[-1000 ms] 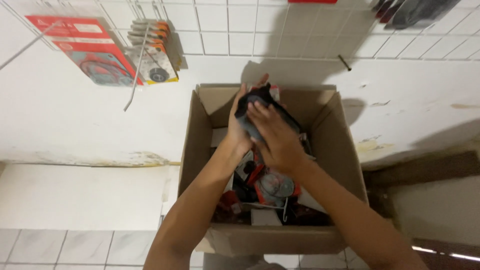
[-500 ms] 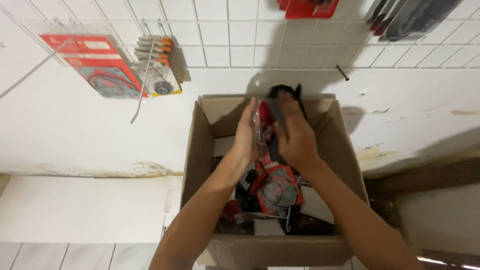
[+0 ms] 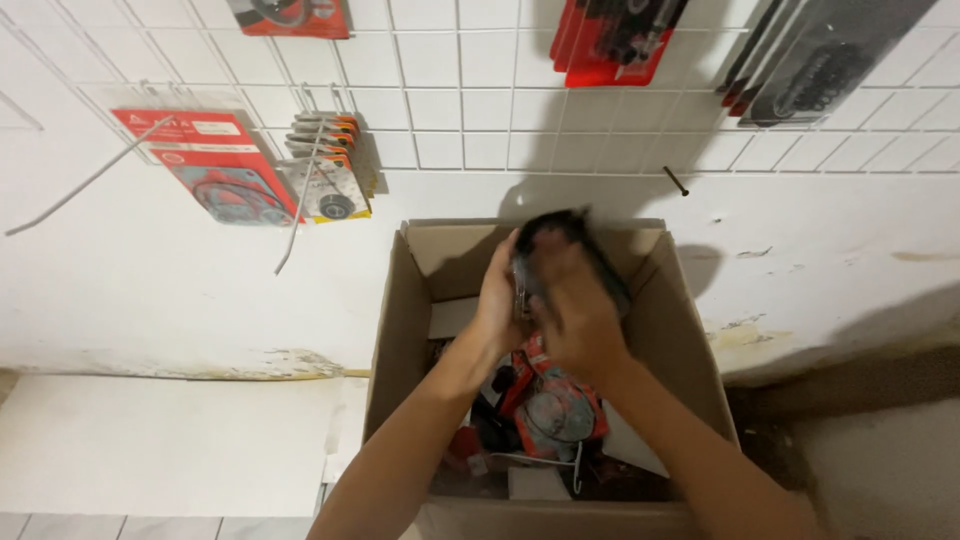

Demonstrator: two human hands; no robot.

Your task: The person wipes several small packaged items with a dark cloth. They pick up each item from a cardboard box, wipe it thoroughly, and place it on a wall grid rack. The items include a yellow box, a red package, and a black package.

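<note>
Both of my hands hold one dark flat packet (image 3: 560, 238) above an open cardboard box (image 3: 400, 330). My left hand (image 3: 498, 295) grips its left edge. My right hand (image 3: 578, 310) covers most of its front, so little of the packet shows, and it is blurred. Inside the box lie several red and grey packaged parts (image 3: 548, 412) and a white card.
A white wire grid (image 3: 460, 90) on the wall carries hanging red packets (image 3: 215, 165), a stack of carded small parts (image 3: 330, 175), more red packets (image 3: 610, 40) and dark ones (image 3: 820, 60) at the top. Bare metal hooks stick out at left. A screw (image 3: 677, 181) sits in the wall.
The view has tilted up the wall, showing more of the grid. My hands keep hold of the dark packet above the box and have shifted it slightly.
</note>
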